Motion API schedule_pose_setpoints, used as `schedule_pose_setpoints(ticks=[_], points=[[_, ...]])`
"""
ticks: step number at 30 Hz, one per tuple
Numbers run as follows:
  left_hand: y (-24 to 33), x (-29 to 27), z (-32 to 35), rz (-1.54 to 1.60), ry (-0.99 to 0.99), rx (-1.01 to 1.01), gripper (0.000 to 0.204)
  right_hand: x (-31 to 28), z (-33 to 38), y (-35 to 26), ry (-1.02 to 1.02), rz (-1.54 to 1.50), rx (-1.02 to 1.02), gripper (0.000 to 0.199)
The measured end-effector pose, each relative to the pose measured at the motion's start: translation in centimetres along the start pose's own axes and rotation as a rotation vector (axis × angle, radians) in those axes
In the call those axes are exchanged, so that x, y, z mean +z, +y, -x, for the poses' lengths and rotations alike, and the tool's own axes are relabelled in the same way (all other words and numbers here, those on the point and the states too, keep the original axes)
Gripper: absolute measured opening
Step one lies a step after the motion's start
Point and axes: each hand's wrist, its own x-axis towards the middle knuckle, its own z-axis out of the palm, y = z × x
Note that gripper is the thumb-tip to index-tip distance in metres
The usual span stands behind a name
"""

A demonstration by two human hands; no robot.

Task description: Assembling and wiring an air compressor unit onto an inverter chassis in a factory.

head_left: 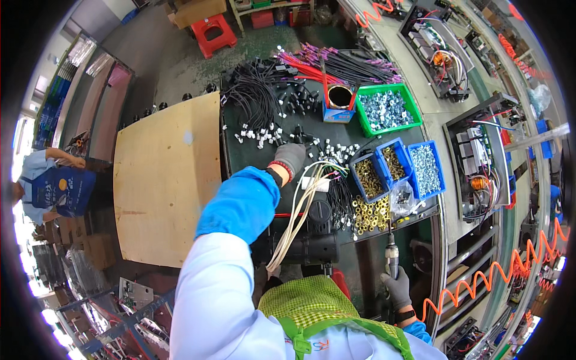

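Observation:
My left hand, in a grey glove, reaches over the dark table among black cables and small white connectors. Its fingers curl downward next to black plug-like parts, and whatever lies under them is hidden. At the lower right, my right hand, also gloved, is wrapped round a power screwdriver. The tool's thin bit points toward the brass-coloured washers at the table's near edge. A bundle of cream wires runs from beside my left hand toward my body.
Blue bins and a green bin of small hardware stand to the right. Beyond them, open electrical units sit on a conveyor line. An orange coiled hose hangs lower right. A wooden board lies left; another person stands beyond.

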Motion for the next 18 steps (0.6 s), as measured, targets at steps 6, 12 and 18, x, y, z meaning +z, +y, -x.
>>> schedule_pose_setpoints(ticks=[6,12,18], points=[[-4.5,-3.8,4.1,0.306,0.191,0.082,0.042,1.6,5.7,-1.4,0.048,-0.032,-0.174,0.031],[-8.9,-9.3,20.2,1.554,0.075,0.223,0.034,7.9,14.9,-3.6,-0.007,0.077,-0.369,0.043],[-10.3,-2.8,34.8,2.132,-0.282,0.295,0.034,19.1,21.8,-4.9,-0.188,0.115,-0.512,0.049]])
